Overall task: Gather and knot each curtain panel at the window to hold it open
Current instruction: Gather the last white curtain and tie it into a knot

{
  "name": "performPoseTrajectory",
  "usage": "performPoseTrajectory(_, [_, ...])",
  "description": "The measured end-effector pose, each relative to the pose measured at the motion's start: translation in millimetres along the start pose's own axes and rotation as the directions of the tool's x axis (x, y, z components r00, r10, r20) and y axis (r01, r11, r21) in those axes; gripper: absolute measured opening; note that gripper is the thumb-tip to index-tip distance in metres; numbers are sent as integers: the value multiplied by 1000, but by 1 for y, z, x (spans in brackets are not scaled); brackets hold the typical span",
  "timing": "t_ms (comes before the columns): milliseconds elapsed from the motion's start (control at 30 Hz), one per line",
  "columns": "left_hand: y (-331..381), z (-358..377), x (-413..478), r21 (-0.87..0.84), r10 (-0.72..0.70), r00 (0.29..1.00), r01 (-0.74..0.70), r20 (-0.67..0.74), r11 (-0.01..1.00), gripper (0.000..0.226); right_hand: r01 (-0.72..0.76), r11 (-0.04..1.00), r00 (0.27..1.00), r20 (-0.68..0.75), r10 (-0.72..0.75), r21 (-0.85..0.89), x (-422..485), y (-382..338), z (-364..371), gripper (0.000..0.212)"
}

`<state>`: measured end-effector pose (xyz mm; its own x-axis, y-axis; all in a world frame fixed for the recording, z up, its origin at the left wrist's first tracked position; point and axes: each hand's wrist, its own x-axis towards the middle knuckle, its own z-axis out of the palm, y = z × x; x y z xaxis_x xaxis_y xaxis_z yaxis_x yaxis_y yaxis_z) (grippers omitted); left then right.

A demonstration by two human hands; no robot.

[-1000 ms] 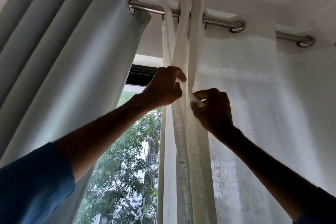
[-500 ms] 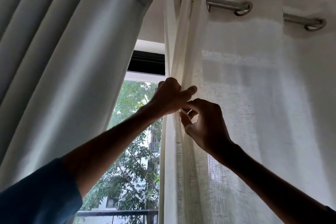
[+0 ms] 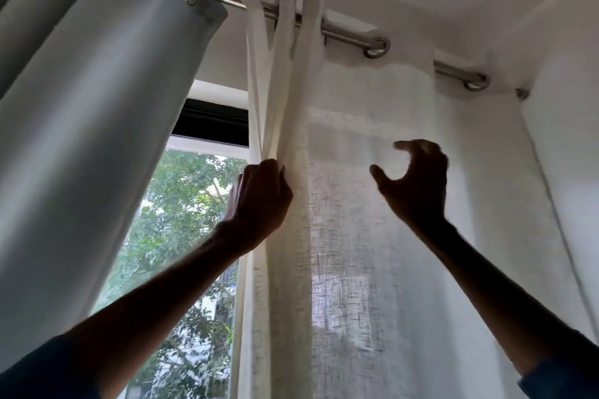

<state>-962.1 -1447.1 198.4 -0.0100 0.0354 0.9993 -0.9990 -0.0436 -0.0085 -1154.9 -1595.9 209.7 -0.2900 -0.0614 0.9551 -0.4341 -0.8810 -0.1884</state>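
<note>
- I take the curtain rod [image 3: 346, 34] as my landmark. It is a metal bar that crosses the top of the head view, and it slopes down toward the right.
- The sheer white panel [image 3: 372, 236] hangs from the rod on metal rings. One ring [image 3: 372, 54] shows plainly, right of the middle of the rod.
- Under the middle of the rod, the left part of this panel is drawn into several narrow folds [image 3: 285, 91]. They run down from the rod and meet in one bunch.
- My left hand [image 3: 259, 201] is well below the rod, at this bunch. Its fingers are curled round the folds and grip them firmly.
- My right hand [image 3: 418, 181] is at about the same height below the rod, further to the right, in front of the flat part of the sheer white panel. The fingers are bent and the thumb stands apart, and they hold nothing. The hand is blurred, so I cannot tell if it touches the cloth.
- Flat sheer cloth lies between the two hands.
- The grey panel [image 3: 97, 139] hangs from the left end of the rod in thick, loose folds.
- Below the rod, between the two panels, the window [image 3: 181, 220] shows green trees outside.
- Far below the rod, a blue sleeve [image 3: 42, 372] is in each lower corner.
</note>
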Motion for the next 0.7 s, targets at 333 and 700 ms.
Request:
performPoseTrajectory(333, [-7,5,-1,-10,68,997,-69,-39,998,27,-574,801,812,245,530,171,32,55,10,48])
performPoseTrajectory(700, [-24,-10,-5,185,110,991,-95,-76,978,35,-181,967,978,140,157,180,12,-70,15,12])
